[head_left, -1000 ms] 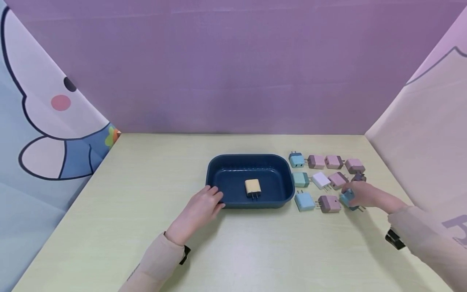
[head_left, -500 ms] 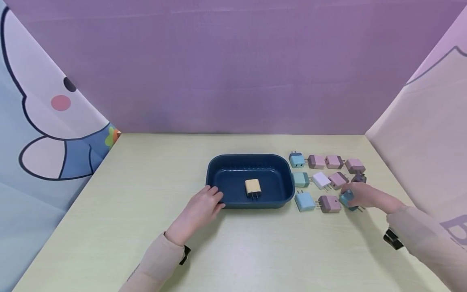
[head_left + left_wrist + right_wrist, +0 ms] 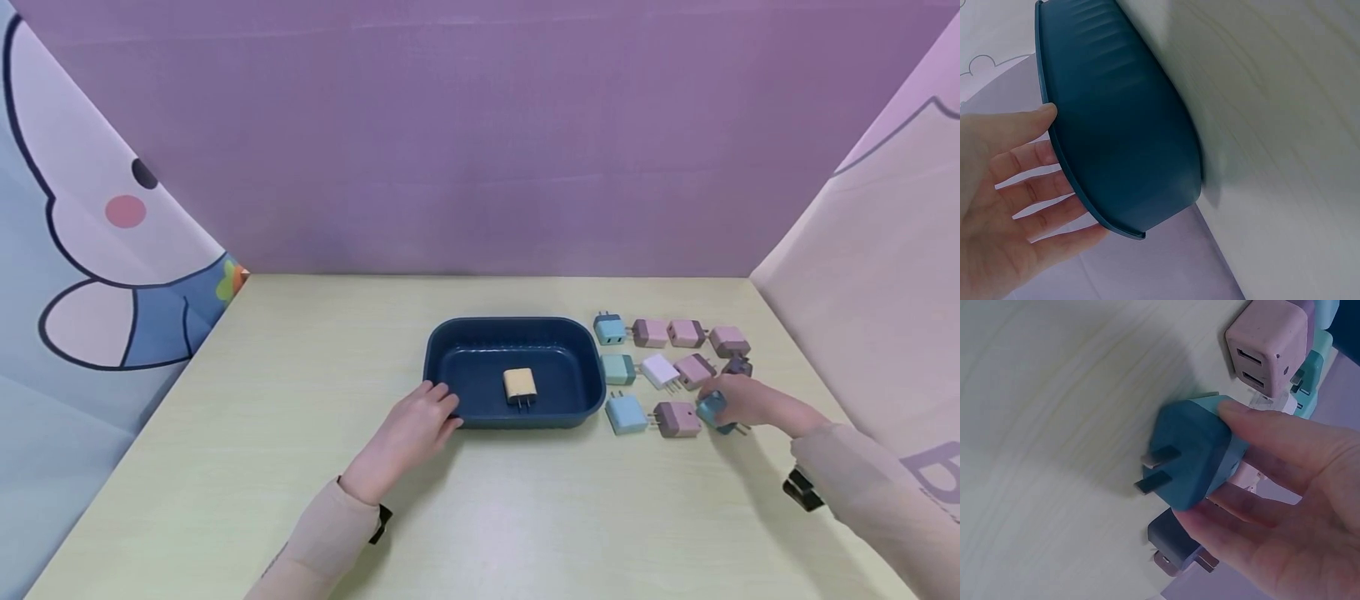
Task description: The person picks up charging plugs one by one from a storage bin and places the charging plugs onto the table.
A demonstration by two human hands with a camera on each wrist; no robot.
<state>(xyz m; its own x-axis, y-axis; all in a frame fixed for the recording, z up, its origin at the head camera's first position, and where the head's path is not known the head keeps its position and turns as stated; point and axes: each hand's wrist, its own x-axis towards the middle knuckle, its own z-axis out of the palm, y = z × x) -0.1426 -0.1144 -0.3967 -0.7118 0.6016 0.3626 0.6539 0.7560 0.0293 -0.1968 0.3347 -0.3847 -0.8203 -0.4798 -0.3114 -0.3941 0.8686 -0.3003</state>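
A dark blue tray [image 3: 450, 342] [image 3: 1122, 150] sits mid-table with a tan charger plug [image 3: 519, 386] lying inside. My left hand [image 3: 420, 421] [image 3: 1004, 187] rests with straight fingers against the tray's near left corner. To the tray's right lie several charger plugs in pink, mauve, white and teal. My right hand [image 3: 738, 402] pinches a teal-blue charger plug [image 3: 712, 408] [image 3: 1194, 453] at the near right of that group, thumb and fingers on its sides, prongs pointing away from the palm.
Nearby plugs include a mauve-pink one [image 3: 677, 419] [image 3: 1266, 340], a light teal one [image 3: 625, 413] and a dark grey one [image 3: 1175, 547] under my right hand. Purple and patterned cloth walls enclose the table on three sides.
My right hand with the teal-blue plug has shifted slightly left and the wrist has drawn nearer. The left hand and tray stay put.
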